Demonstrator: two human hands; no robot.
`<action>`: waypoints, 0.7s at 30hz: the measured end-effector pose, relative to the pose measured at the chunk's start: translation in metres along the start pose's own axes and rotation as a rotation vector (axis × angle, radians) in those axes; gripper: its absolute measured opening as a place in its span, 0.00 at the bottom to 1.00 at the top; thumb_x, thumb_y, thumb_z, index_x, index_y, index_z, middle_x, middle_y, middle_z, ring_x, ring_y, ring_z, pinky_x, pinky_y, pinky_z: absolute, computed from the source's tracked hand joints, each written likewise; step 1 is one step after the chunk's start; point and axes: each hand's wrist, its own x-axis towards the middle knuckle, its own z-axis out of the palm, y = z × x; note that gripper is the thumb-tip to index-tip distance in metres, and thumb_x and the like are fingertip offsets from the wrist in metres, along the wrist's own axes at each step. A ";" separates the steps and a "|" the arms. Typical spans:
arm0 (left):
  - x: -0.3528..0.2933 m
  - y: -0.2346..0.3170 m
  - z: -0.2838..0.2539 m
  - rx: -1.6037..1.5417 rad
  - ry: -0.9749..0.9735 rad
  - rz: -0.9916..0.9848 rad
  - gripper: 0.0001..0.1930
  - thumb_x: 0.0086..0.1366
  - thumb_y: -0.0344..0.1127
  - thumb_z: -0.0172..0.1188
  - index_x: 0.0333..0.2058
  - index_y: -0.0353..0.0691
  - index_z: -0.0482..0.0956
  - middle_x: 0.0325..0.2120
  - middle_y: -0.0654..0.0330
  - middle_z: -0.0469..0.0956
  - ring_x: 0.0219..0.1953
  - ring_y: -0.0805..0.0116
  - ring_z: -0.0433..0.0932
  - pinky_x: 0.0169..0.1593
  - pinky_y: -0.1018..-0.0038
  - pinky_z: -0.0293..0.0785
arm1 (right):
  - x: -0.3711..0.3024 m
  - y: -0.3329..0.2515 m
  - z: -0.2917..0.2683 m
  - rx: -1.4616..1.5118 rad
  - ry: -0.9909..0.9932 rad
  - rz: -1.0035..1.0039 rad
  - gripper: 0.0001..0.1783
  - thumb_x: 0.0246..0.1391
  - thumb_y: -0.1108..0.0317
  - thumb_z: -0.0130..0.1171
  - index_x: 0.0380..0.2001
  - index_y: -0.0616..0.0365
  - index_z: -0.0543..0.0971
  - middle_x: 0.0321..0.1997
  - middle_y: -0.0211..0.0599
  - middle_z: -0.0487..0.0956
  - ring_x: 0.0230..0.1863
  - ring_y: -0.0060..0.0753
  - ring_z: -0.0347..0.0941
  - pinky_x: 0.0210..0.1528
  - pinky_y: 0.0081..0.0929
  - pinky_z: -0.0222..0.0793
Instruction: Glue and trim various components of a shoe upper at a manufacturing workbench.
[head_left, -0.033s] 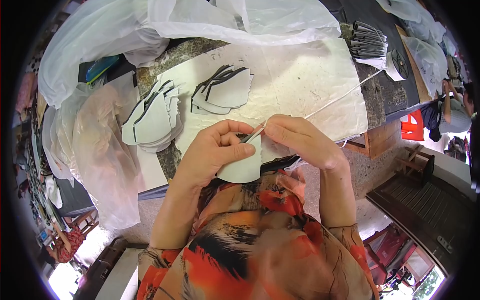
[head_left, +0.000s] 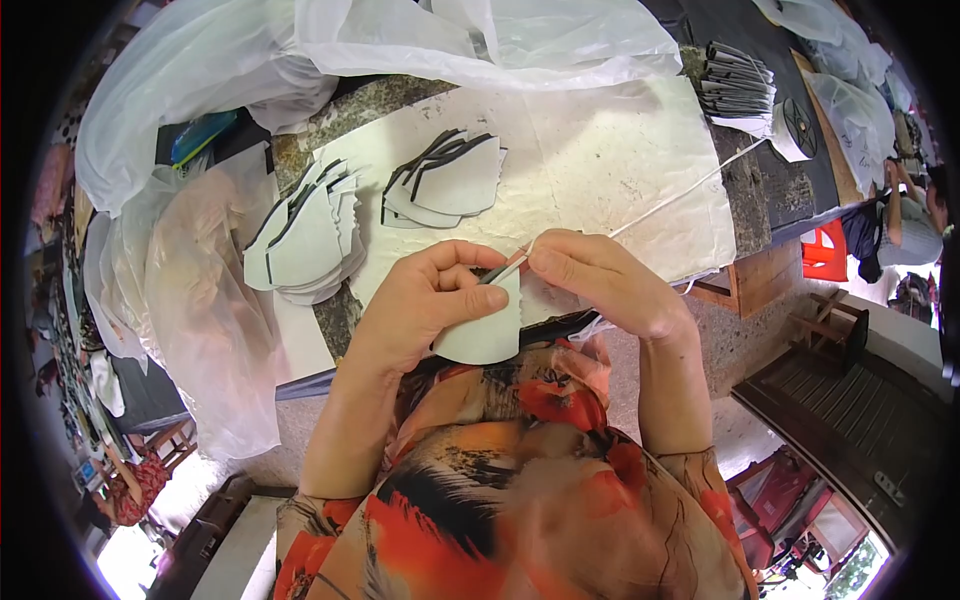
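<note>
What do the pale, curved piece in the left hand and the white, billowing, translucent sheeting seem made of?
Pale, curved piece: matte, possibly fabric or foam; it looks smooth yet holds its shape. White, billowing, translucent sheeting: probably glossy plastic film, from its creases and highlights.

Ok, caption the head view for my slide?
Left hand grips a pale piece with dark edging while the right hand holds a white cord against it.

Room to pass over middle of paper sheet [head_left: 600, 140]; straight cord [head_left: 685, 190] slants across right, piles of white pieces [head_left: 305, 250] crowd left, plastic bag [head_left: 480, 50] bars far edge.
</note>
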 end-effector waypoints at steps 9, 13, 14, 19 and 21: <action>0.001 0.000 0.000 -0.079 0.032 -0.032 0.14 0.59 0.27 0.74 0.43 0.33 0.83 0.28 0.65 0.84 0.28 0.83 0.78 0.31 0.86 0.71 | 0.004 0.003 -0.002 0.004 -0.023 0.064 0.25 0.71 0.49 0.53 0.43 0.64 0.81 0.37 0.29 0.79 0.39 0.19 0.69 0.43 0.20 0.68; 0.002 -0.001 0.001 -0.115 0.031 -0.014 0.13 0.60 0.27 0.74 0.42 0.33 0.83 0.30 0.64 0.84 0.29 0.82 0.78 0.32 0.85 0.72 | 0.003 0.001 -0.001 0.122 -0.038 0.060 0.21 0.72 0.50 0.53 0.39 0.58 0.81 0.29 0.17 0.69 0.31 0.12 0.60 0.31 0.16 0.56; 0.002 -0.002 0.000 -0.115 0.032 -0.013 0.13 0.60 0.27 0.74 0.42 0.33 0.83 0.30 0.64 0.84 0.29 0.82 0.78 0.32 0.85 0.72 | 0.003 0.001 -0.001 0.165 -0.061 0.073 0.21 0.71 0.50 0.53 0.39 0.58 0.81 0.28 0.17 0.68 0.31 0.11 0.59 0.30 0.15 0.54; 0.002 -0.007 0.003 -0.099 0.013 0.032 0.13 0.62 0.28 0.72 0.45 0.34 0.84 0.32 0.66 0.83 0.31 0.82 0.76 0.36 0.84 0.72 | 0.004 0.004 0.001 0.152 -0.046 0.076 0.22 0.71 0.48 0.54 0.39 0.58 0.81 0.28 0.16 0.68 0.29 0.11 0.59 0.29 0.15 0.53; 0.001 -0.006 0.003 -0.097 0.011 0.037 0.13 0.62 0.27 0.72 0.45 0.34 0.84 0.33 0.66 0.83 0.32 0.82 0.76 0.37 0.83 0.72 | 0.005 0.005 0.001 0.151 -0.039 0.069 0.23 0.71 0.47 0.54 0.39 0.58 0.81 0.27 0.17 0.68 0.29 0.11 0.58 0.29 0.15 0.52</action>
